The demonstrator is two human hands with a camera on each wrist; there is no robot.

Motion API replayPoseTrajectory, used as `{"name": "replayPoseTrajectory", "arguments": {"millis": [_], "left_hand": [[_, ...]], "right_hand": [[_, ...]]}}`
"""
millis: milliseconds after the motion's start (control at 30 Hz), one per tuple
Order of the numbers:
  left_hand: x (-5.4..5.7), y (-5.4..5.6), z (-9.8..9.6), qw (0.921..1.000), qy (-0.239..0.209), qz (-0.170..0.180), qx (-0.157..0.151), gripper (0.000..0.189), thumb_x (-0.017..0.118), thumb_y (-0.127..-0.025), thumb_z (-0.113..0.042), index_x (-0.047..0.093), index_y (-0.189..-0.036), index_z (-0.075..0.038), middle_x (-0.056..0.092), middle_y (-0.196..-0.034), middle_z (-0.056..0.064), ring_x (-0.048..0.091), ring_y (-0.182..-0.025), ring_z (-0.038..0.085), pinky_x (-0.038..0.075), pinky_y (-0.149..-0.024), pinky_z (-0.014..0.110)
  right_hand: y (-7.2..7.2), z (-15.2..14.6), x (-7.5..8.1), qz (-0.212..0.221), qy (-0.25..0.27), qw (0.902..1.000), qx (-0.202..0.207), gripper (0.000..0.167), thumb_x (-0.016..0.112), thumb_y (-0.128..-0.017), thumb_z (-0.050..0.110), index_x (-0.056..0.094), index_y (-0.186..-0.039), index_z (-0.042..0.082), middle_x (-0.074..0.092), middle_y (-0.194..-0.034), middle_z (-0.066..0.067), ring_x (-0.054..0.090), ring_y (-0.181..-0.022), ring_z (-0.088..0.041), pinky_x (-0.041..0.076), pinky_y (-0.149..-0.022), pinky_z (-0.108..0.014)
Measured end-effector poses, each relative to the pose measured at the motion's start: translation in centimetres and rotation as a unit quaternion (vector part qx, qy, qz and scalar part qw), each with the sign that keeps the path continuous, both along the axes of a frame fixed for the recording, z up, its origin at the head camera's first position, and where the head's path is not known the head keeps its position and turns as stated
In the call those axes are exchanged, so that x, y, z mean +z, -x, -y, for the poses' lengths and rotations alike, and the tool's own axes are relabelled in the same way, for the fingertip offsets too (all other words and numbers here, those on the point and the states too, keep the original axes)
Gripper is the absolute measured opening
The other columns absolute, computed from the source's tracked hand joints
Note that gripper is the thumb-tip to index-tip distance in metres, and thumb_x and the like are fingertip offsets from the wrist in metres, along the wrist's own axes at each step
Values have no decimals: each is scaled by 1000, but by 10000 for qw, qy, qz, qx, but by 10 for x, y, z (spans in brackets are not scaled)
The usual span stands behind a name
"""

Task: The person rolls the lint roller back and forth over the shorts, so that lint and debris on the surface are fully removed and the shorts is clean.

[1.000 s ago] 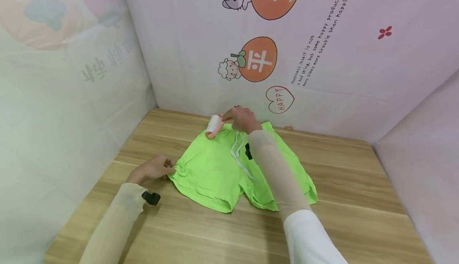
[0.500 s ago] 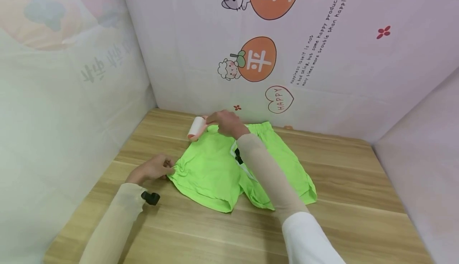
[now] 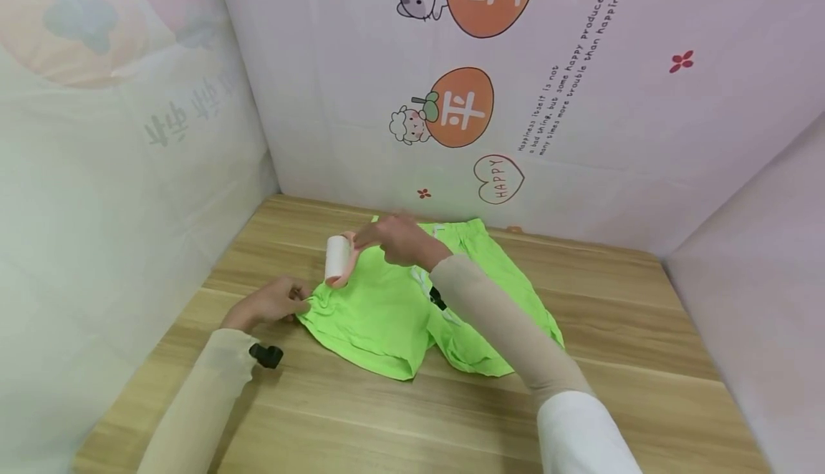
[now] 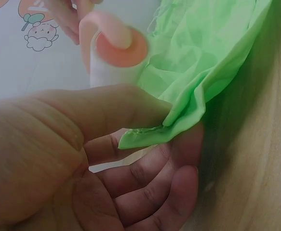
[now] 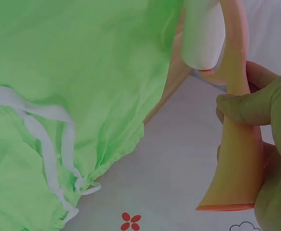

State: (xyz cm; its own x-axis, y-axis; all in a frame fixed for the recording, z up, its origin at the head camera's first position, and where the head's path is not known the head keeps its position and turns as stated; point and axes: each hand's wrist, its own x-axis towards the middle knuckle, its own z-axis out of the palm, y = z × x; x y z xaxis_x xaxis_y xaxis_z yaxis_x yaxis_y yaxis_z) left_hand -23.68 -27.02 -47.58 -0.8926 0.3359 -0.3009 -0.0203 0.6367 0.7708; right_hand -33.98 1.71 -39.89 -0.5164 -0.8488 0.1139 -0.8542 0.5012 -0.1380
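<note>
Bright green shorts [image 3: 387, 316] with a white drawstring [image 5: 44, 115] lie spread on the wooden table. My left hand [image 3: 273, 301] pinches the corner of the left leg hem between thumb and fingers, as the left wrist view shows up close. In my right hand [image 3: 402, 239] is a lint roller with a white roll [image 3: 338, 258] and a pink handle [image 5: 239, 154], gripped with the thumb across the handle. The roll is at the left side edge of the shorts, a little above my left hand. My right forearm covers part of the right leg.
The wooden table [image 3: 361, 424] meets a white printed sheet [image 3: 335, 102] at the back, with similar sheets at the left and right sides. A black clip-like piece [image 3: 266, 355] sits at my left wrist.
The lint roller has moved left from the waistband, then down along the left edge of the shorts toward my left hand. My left hand keeps its pinch on the hem.
</note>
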Motion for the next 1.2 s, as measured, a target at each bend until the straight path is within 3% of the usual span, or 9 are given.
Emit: {"name": "replayPoseTrajectory", "arguments": {"millis": [167,400,600,833,1067,1200], "left_hand": [[1,-1,0,10000,-41,-23,-55,10,64,-100,-8,65,-100,1,64,-94,7,59,-80,19,53,-68,29],[5,-2,3,9999,-56,-58,-108,10,64,-99,-7,66,-102,2,65,-96,8,60,-81,19,54,-70,30],[6,-4,7,10000,3,-41,-23,10,63,-98,-8,68,-100,1,66,-105,12,61,-85,20,56,-73,31],[1,-7,17,10000,83,-22,-14,10,63,-98,-8,66,-101,1,65,-102,11,61,-86,20,56,-75,32],[0,-9,22,10000,68,-18,0,10,63,-98,-7,66,-100,2,64,-106,12,59,-86,20,55,-72,30],[-1,-9,24,9999,83,-53,-30,11,63,-97,-8,67,-100,2,65,-111,14,59,-88,20,55,-73,30]], "right_hand": [[-23,0,-7,117,-149,9990,406,65,67,-84,-22,76,-130,23,74,-135,6,71,-118,-21,55,-72,-30],[-43,-8,-20,-31,-578,9953,781,72,66,-85,-21,75,-130,34,70,-140,14,67,-116,-17,54,-85,-37],[-42,-34,-21,-104,-716,9959,543,77,64,-83,-24,75,-130,36,70,-140,15,67,-116,-19,54,-87,-40],[-34,-82,-21,7,-611,9980,135,78,59,-80,-27,76,-129,32,71,-138,13,68,-119,-22,54,-87,-42],[-40,-140,-16,-35,-448,9985,-299,75,62,-76,-28,78,-127,26,74,-134,8,69,-112,-23,54,-87,-46],[-43,-173,-17,2,-288,9990,-349,74,57,-76,-31,79,-124,21,75,-134,3,69,-111,-25,56,-90,-46]]}}
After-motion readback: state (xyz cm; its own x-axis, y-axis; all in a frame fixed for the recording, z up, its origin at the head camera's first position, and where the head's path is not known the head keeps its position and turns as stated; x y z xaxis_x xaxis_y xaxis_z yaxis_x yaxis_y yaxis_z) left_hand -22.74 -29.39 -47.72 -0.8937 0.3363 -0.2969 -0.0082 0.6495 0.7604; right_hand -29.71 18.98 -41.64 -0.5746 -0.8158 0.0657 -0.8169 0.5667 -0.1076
